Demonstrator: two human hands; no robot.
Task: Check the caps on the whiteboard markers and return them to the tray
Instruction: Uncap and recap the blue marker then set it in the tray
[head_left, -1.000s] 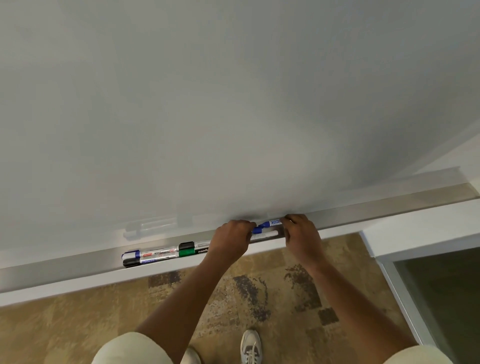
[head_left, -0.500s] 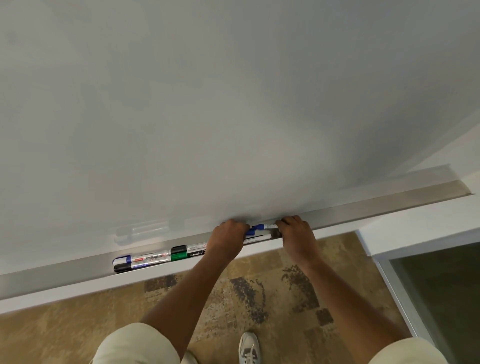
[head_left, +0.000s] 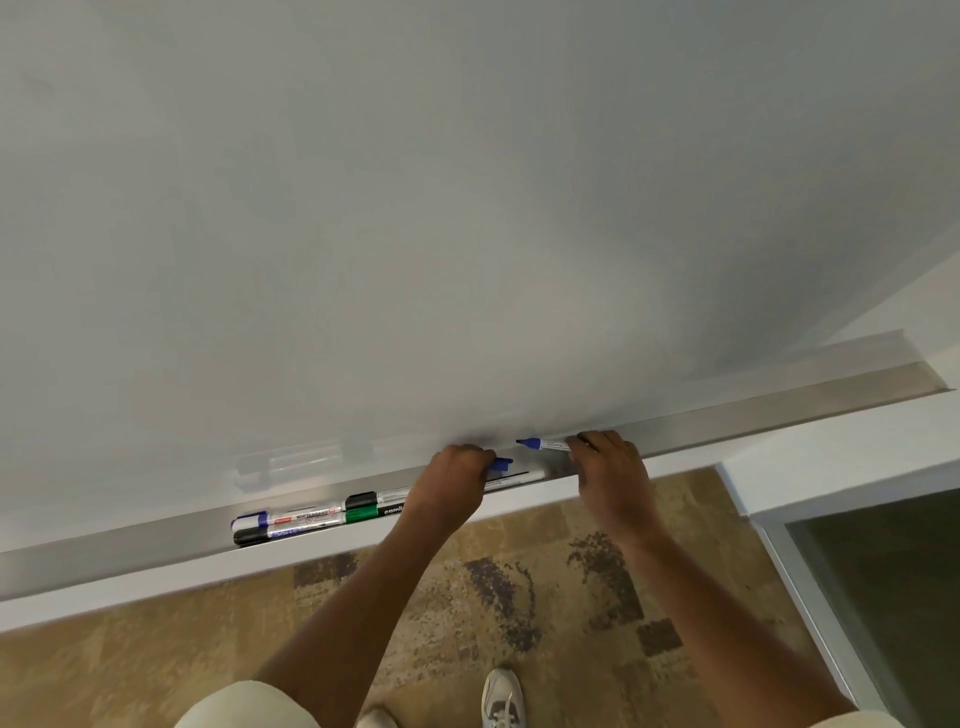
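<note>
blue marker uncapped above the tray

blue ink tip bared, the white-barrelled blue marker (head_left: 545, 444) sits pinched in the right hand (head_left: 610, 475), fingers clamped round its barrel, tip pointing left just above the long brushed-aluminium tray (head_left: 727, 415). the left hand (head_left: 452, 486) is closed on the loose blue cap (head_left: 500, 464), which pokes out from the fingertips; cap and tip stand apart, a small gap between them.

four more markers lie in the tray, as best one can count with the left wrist covering part of them: a blue-capped white marker (head_left: 291, 518) and a black-capped marker (head_left: 280, 533) side by side at the left, then a second black-capped marker (head_left: 441, 486) and a green-capped marker (head_left: 371, 513) running under the left hand. above the tray spreads the blank grey-white whiteboard (head_left: 467, 208). two pale sneakers show below on the mottled tan carpet (head_left: 156, 649), the fuller one (head_left: 501, 696) near the right forearm.
</note>
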